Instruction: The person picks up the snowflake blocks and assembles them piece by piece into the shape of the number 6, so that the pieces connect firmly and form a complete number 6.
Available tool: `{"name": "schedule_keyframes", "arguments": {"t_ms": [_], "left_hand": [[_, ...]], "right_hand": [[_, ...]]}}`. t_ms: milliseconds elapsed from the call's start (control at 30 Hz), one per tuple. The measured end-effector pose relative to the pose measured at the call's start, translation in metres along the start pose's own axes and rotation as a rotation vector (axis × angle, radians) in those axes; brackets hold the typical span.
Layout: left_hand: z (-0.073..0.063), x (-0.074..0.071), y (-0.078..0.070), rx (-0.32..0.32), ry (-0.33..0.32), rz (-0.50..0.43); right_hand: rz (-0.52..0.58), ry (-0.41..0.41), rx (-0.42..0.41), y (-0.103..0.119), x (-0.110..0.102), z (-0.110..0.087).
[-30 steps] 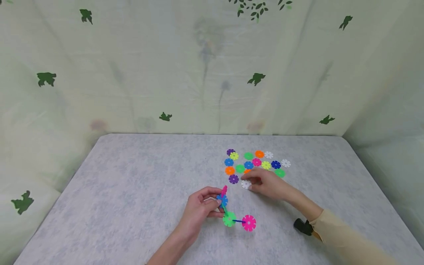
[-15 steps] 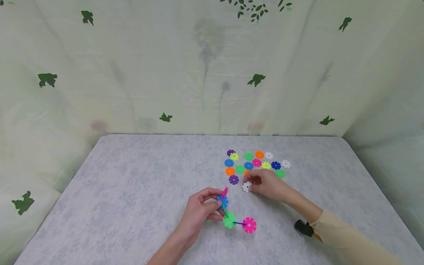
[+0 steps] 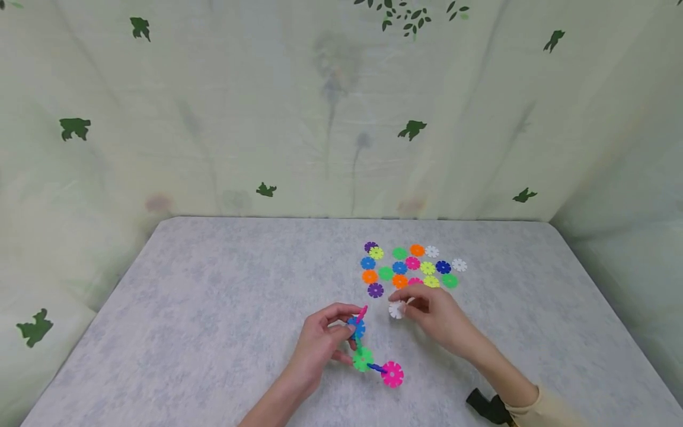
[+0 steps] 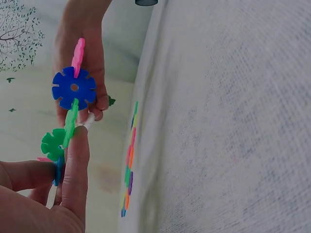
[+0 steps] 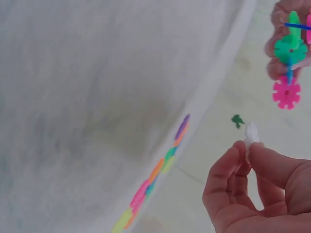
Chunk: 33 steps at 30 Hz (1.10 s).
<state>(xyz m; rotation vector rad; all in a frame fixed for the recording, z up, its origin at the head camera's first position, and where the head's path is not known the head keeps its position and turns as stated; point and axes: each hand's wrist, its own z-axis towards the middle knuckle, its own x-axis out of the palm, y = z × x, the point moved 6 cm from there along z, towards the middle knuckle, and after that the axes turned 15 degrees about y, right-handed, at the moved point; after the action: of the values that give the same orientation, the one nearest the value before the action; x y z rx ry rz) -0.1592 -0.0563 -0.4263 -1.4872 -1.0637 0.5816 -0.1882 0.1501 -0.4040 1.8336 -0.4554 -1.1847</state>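
A pale backdrop (image 3: 229, 130) printed with dark green birds hangs at 12 o'clock, behind a mottled grey table (image 3: 235, 296). The left hand (image 3: 320, 338) holds a chain of 6 slotted flower discs (image 3: 363, 359) above the table, its thumb and fingers clamped on the blue disc (image 3: 357, 328). From this disc, a pink disc (image 3: 361, 314) sticks up toward 1 o'clock, while the rest runs toward 5 o'clock: 2 green discs, a dark blue disc, and a second pink disc (image 3: 392, 374) at the end. The right hand (image 3: 440, 314) pinches a white disc (image 3: 396, 309) between thumb and fingers, off the table and apart from the chain, whose blue disc lies at its 8 o'clock. Loose multicoloured discs (image 3: 399, 268) lie at 12 to 2 o'clock of the white disc, the nearest purple disc (image 3: 376, 290) at 10 to 11 o'clock.
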Motion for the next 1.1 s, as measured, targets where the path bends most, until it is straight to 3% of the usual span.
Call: {"name": "schedule_keyframes", "arguments": {"t_ms": [233,333,567,900,1100], "left_hand": [[0.001,0.003,0.001,0.0,0.074,0.033],[0.002,0.007,0.002,0.014,0.117,0.043],[0.004,0.011,0.003,0.031,0.154,0.053],[0.0,0.013,-0.002,0.056,0.15,0.232],[0.0,0.014,-0.006,0.071,0.137,0.257]], "right_hand": [[0.195,-0.117,0.051,0.012,0.01,-0.012],[0.257,-0.154,0.028,0.018,0.012,-0.016],[0.322,-0.222,0.009,0.023,0.017,-0.018],[0.285,-0.123,-0.02,0.023,0.021,-0.017],[0.316,-0.111,-0.043,0.022,0.024,-0.016]]}}
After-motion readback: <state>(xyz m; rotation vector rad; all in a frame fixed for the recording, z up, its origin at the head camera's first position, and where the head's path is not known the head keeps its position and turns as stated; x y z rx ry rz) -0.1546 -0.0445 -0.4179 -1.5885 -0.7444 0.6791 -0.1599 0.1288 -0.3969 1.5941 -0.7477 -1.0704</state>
